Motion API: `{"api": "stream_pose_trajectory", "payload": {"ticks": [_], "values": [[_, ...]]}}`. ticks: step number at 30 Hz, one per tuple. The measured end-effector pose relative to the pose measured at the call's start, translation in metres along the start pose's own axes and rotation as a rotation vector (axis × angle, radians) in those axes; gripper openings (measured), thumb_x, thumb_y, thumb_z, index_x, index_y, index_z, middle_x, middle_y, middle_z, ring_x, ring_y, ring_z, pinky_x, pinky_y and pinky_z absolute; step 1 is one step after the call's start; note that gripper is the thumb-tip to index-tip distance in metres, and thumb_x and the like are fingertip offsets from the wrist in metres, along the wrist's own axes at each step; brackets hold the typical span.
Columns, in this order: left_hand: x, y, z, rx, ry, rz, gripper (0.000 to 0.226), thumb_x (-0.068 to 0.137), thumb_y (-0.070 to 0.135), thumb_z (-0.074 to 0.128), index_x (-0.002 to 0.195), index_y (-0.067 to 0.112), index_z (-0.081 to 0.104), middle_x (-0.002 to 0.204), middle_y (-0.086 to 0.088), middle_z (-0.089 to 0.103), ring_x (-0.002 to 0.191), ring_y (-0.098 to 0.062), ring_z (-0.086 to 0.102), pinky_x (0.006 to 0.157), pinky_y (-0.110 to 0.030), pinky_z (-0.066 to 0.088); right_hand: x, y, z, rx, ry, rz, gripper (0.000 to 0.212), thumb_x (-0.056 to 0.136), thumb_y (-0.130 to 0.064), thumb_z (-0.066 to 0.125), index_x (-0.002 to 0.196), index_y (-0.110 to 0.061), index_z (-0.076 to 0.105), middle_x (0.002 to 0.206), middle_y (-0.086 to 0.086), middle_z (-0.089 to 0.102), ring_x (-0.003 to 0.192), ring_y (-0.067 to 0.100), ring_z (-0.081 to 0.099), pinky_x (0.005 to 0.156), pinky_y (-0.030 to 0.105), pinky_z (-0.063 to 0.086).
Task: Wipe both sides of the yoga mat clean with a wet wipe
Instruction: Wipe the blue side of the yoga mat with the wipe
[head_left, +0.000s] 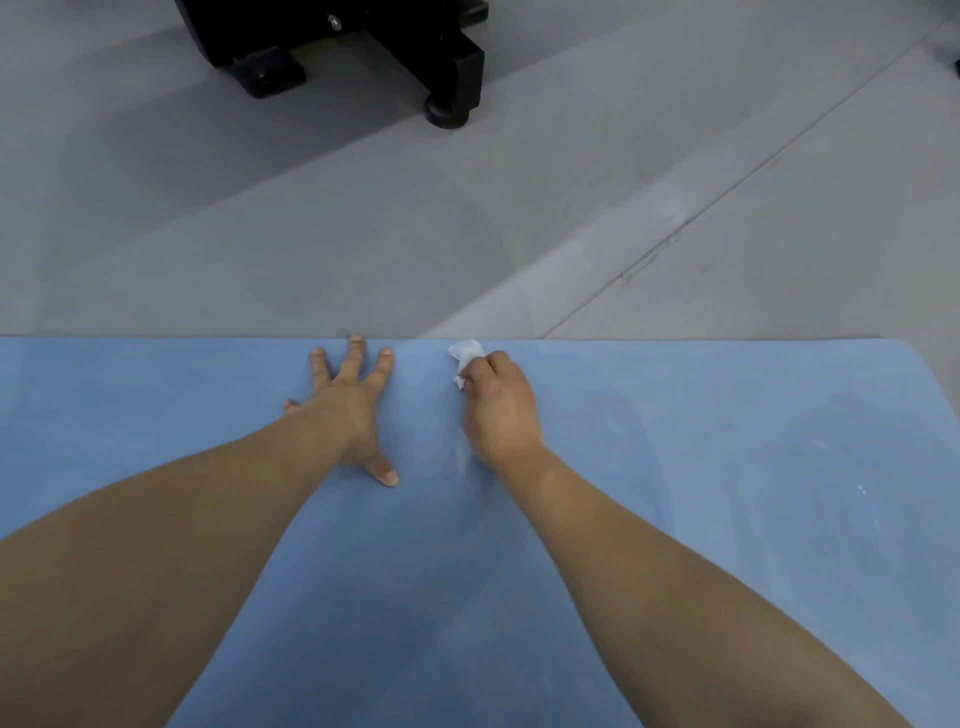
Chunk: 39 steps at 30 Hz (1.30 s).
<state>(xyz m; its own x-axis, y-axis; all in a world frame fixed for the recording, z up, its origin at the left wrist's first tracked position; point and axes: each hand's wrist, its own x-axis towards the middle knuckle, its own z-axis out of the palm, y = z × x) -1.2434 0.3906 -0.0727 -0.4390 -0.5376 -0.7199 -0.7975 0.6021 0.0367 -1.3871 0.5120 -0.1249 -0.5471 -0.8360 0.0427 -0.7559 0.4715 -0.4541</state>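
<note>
A blue yoga mat (701, 467) lies flat on the floor and fills the lower half of the view, its far edge running straight across. My left hand (348, 410) presses flat on the mat near that far edge, fingers spread. Just to its right, my right hand (498, 405) is closed around a crumpled white wet wipe (466, 353), which pokes out past the fingers and touches the mat at its far edge. Faint pale streaks and white specks show on the mat's right part.
Grey floor (363, 234) with a dark seam running diagonally stretches beyond the mat. A black machine base (415, 47) with a round foot stands at the top centre, well away from the mat.
</note>
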Motion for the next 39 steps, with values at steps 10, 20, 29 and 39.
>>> {"api": "stream_pose_trajectory", "payload": {"ticks": [10, 20, 29, 39], "values": [[-0.001, 0.005, 0.006, 0.019, 0.050, -0.010, 0.154, 0.053, 0.052, 0.095, 0.155, 0.040, -0.020, 0.159, 0.005, -0.037, 0.149, -0.041, -0.024, 0.110, -0.071, 0.029, -0.028, 0.192, -0.120, -0.201, 0.054, 0.392, 0.022, 0.092, -0.007, 0.050, 0.108, -0.012, 0.065, 0.108, 0.015, 0.054, 0.099, 0.035, 0.054, 0.078, 0.032, 0.040], [-0.062, 0.114, 0.059, 0.103, 0.102, 0.340, 0.101, 0.087, 0.035, 0.071, 0.161, 0.028, 0.003, 0.168, 0.003, -0.013, 0.155, -0.027, -0.009, 0.121, -0.051, 0.025, -0.077, 0.073, -0.058, 0.053, -0.031, 0.125, 0.021, 0.092, -0.011, 0.053, 0.104, -0.008, 0.070, 0.103, 0.017, 0.063, 0.095, 0.035, 0.061, 0.082, 0.035, 0.045], [-0.075, 0.148, 0.093, 0.180, 0.028, 0.281, 0.144, 0.065, 0.067, 0.081, 0.158, 0.021, -0.019, 0.158, 0.002, -0.040, 0.148, -0.032, -0.031, 0.119, -0.065, 0.012, -0.085, 0.190, -0.119, -0.056, 0.075, 0.315, 0.023, 0.091, -0.019, 0.047, 0.099, -0.009, 0.067, 0.088, 0.006, 0.055, 0.086, 0.035, 0.059, 0.069, 0.031, 0.041], [-0.076, 0.167, 0.090, 0.243, -0.018, 0.210, 0.147, 0.066, 0.057, 0.086, 0.156, 0.013, -0.021, 0.157, -0.006, -0.042, 0.147, -0.042, -0.029, 0.116, -0.066, 0.022, -0.124, 0.113, -0.078, 0.063, 0.146, 0.252, 0.026, 0.082, -0.016, 0.048, 0.094, -0.007, 0.069, 0.084, 0.015, 0.064, 0.075, 0.036, 0.063, 0.066, 0.036, 0.052]]}}
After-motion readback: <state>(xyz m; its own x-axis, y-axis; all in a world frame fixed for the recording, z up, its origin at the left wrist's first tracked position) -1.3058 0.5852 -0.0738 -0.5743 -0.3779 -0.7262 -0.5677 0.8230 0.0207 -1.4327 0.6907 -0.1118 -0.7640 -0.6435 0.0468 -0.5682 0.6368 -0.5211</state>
